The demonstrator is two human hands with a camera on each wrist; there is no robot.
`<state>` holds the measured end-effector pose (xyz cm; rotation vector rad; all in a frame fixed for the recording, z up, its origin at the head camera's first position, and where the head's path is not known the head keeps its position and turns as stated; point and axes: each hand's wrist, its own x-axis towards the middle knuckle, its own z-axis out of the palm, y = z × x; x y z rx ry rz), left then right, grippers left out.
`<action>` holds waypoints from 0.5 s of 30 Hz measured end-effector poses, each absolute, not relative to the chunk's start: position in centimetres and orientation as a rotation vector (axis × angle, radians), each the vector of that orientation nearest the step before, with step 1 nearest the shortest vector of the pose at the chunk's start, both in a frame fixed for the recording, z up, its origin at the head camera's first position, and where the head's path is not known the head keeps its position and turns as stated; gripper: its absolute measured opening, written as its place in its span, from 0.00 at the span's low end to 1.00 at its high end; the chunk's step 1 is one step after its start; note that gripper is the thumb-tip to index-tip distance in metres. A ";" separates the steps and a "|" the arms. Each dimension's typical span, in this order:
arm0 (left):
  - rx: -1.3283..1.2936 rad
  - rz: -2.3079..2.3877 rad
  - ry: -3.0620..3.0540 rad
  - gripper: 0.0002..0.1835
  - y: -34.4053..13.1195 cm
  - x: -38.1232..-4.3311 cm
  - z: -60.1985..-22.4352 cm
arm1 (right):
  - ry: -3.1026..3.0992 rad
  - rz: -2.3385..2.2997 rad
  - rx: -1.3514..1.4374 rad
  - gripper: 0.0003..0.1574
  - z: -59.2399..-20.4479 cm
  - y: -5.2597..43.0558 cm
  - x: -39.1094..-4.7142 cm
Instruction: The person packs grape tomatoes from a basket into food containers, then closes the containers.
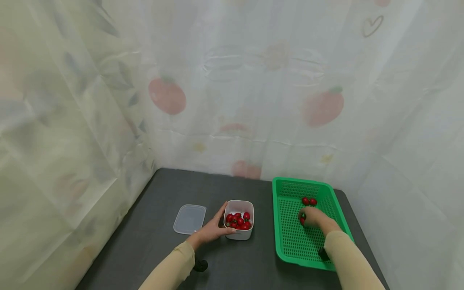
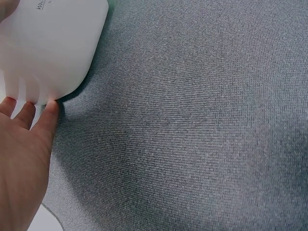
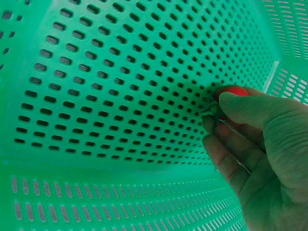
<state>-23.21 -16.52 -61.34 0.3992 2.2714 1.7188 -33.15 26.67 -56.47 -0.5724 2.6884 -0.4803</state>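
Observation:
My left hand (image 1: 212,230) holds a small white plastic container (image 1: 240,235) at its left side, fingers and thumb spread across it. Several red cherry tomatoes (image 1: 240,221) lie inside. In the left wrist view, fingertips (image 2: 51,107) press against the container's smooth wall. Over at the right, my right hand (image 1: 314,217) reaches into a green perforated basket (image 1: 276,225). Thumb and fingers pinch one cherry tomato (image 3: 235,90) with a green stem, just above the basket floor. Two more tomatoes (image 1: 309,201) rest in the basket beyond that hand.
A translucent square lid (image 1: 189,219) lies flat on the dark grey table (image 1: 232,266), left of the container. Printed plastic curtains (image 1: 235,100) hang at the back and both sides. Small black objects (image 1: 200,265) show beside each wrist.

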 end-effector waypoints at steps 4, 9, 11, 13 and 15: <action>0.384 1.719 2.273 0.60 -16.5 -23.2 -61.3 | 2.712 -0.527 -0.639 0.19 -55.2 26.6 -33.0; 0.379 1.728 2.260 0.60 -16.5 -23.1 -61.2 | 2.742 -0.613 -0.767 0.20 -53.7 26.5 -33.3; 0.379 1.730 2.257 0.60 -16.5 -23.2 -61.2 | 2.743 -0.652 -0.806 0.20 -53.2 26.4 -33.6; 0.384 1.738 2.249 0.60 -16.5 -23.2 -61.3 | 2.741 -0.686 -0.815 0.21 -52.6 26.2 -33.8; 0.389 1.744 2.244 0.60 -16.5 -23.2 -61.4 | 2.734 -0.708 -0.815 0.20 -51.9 25.9 -33.8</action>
